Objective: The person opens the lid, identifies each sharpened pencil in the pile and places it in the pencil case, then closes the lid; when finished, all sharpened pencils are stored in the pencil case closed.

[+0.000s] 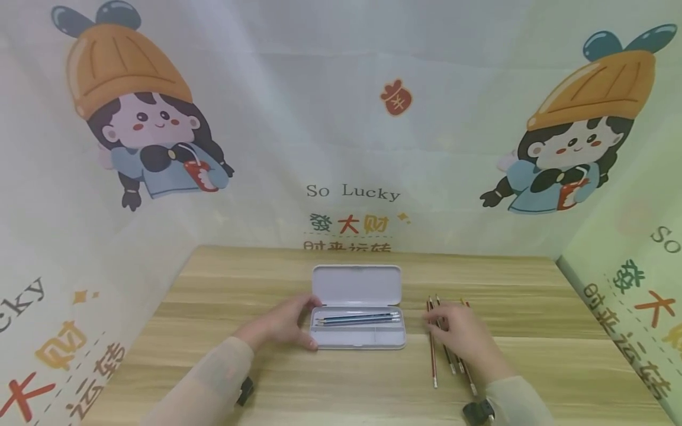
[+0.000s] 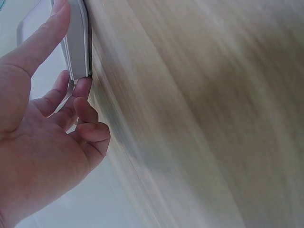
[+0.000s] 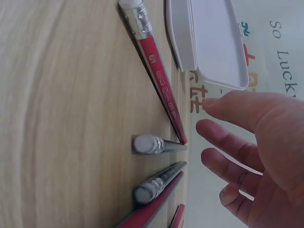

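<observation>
A white pencil case [image 1: 342, 338] lies with its lid [image 1: 357, 285] raised at the back. Several bluish pencils [image 1: 358, 320] are in its rear compartment. My left hand [image 1: 282, 322] holds the case at its left end, thumb at the front corner and fingers round the rear one. My right hand [image 1: 462, 334] is over several loose pencils to the right of the case. Its fingers are relaxed and apart, with nothing between them in the right wrist view. The leftmost loose pencil is a red pencil [image 3: 161, 80] with a white eraser; dark pencils [image 3: 159, 183] lie beside it.
The wood-grain table [image 1: 256, 387] carries the case and pencils. A printed cloth [image 1: 277, 130] with cartoon figures and lettering hangs behind the table and along both sides. Black wrist straps [image 1: 478, 412] show at the sleeves.
</observation>
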`<action>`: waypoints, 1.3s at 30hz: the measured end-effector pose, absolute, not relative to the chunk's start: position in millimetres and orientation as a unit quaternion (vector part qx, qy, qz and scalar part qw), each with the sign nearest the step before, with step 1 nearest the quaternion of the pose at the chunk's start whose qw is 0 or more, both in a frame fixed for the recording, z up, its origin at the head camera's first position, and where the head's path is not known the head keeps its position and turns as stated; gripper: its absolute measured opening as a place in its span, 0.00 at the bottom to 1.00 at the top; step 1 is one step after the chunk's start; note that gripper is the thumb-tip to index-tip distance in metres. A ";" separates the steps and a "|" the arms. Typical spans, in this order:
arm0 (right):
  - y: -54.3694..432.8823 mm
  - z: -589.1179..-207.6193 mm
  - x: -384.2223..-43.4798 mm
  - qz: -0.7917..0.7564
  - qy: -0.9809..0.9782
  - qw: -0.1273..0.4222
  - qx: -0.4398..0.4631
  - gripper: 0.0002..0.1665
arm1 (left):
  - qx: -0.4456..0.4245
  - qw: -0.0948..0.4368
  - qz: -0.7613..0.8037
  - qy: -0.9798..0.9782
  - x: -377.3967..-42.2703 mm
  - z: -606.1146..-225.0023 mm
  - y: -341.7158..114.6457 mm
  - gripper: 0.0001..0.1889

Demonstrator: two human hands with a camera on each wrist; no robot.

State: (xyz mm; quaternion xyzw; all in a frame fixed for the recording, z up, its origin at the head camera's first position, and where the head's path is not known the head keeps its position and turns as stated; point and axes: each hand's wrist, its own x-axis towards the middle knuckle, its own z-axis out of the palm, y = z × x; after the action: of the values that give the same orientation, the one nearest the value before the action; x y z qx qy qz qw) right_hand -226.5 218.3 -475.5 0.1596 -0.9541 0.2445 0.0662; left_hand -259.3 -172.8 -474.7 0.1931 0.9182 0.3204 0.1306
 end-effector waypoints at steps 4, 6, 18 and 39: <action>223.6 -477.6 -226.1 0.228 -0.958 0.070 0.158 0.09 | 0.198 0.133 0.323 0.916 -261.1 -476.0 -171.8 0.45; 225.7 -478.0 -226.0 0.221 -0.960 0.070 0.156 0.09 | 0.199 0.133 0.324 0.915 -261.1 -476.1 -172.0 0.45; 237.7 -473.1 -221.2 0.212 -0.967 0.056 0.133 0.10 | 0.194 0.134 0.323 0.917 -261.4 -474.6 -171.3 0.44; 254.7 -474.4 -220.5 0.180 -0.979 0.029 0.095 0.16 | 0.192 0.138 0.328 0.915 -258.0 -471.3 -171.0 0.43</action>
State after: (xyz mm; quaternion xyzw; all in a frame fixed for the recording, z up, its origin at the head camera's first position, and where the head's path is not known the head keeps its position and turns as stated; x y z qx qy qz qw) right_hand -220.5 254.7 -474.4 0.0949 -0.9786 0.1800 0.0291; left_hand -258.0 -171.0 -471.3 0.1918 0.9147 0.3281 0.1375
